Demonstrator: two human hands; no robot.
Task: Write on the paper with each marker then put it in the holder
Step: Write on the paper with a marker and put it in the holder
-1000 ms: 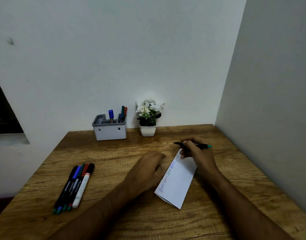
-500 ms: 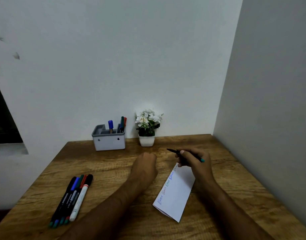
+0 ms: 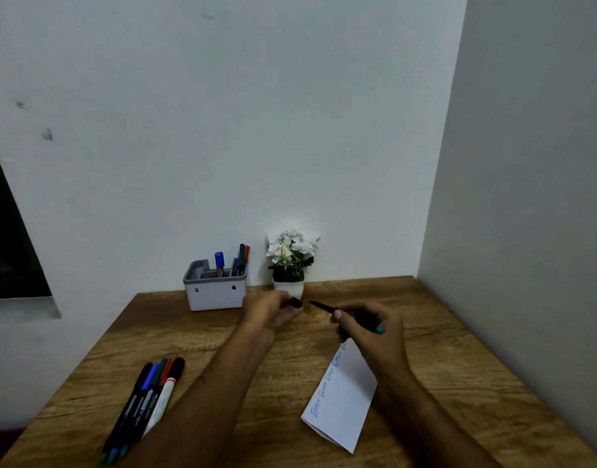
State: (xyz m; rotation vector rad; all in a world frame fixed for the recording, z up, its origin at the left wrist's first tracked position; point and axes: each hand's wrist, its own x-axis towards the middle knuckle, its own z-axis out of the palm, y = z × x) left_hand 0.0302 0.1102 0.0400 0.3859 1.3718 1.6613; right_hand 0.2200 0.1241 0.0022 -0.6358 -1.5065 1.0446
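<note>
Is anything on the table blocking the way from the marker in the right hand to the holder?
Only the left hand, holding the cap, sits between the marker in the right hand and the holder. The flower pot stands just right of the holder, beside that path rather than across it.

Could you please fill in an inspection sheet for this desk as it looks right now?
Surface: wooden table, grain pattern, set in a corner.
Job's things: folded paper with a line of blue and green writing; marker uncapped; cap; grey holder with three markers standing in it; row of markers lying at the front left.
Clutter: potted white flowers beside the holder.
Grippers: right hand holds the marker; left hand holds the cap, apart from the tip.
Cables: nothing seen.
Surroundings: white walls; dark opening at left.
</note>
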